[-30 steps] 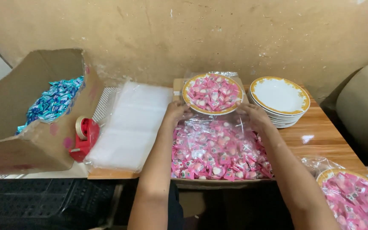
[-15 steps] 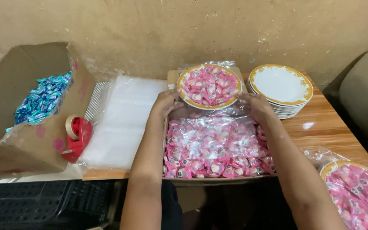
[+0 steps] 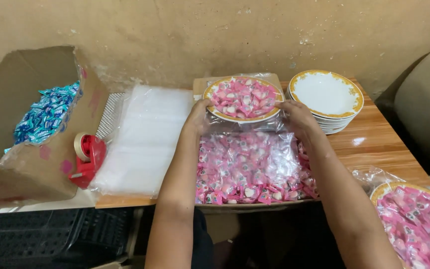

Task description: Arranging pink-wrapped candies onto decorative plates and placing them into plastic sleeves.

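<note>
Head view, single frame. Nearest, lower right corner: plate of pink sweets [image 3: 419, 224] under a clear wrap, partly cut off by the frame edge. Two bare forearms rise from the bottom edge across a heap of pink wrapped candies [image 3: 247, 167], which lies in clear plastic at the near side of the wooden counter [image 3: 374, 149].

Left of the heap: a stack of clear plastic bags [image 3: 143, 137], flat on the counter. Just beside its left edge, a red tape dispenser [image 3: 88, 157], leaning against an open cardboard box [image 3: 26, 169]. Box holds blue wrapped candies [image 3: 46, 114].

Further in: left hand [image 3: 198, 115] at the left rim of a gold-rimmed plate filled with pink candies [image 3: 242, 98]; right hand [image 3: 298, 117] at its right rim. Fingers of both hands are curled onto the rim and the clear film around the plate, gripping it from either side. Plate sits beyond the heap, near the wall, with clear film bunched below it.

Right of that plate, just beside it: stack of empty white plates [image 3: 327, 97] with gold rims. Behind everything, a stained beige wall [image 3: 200, 35]. Far right, a rounded beige chair back [image 3: 426, 109].
</note>
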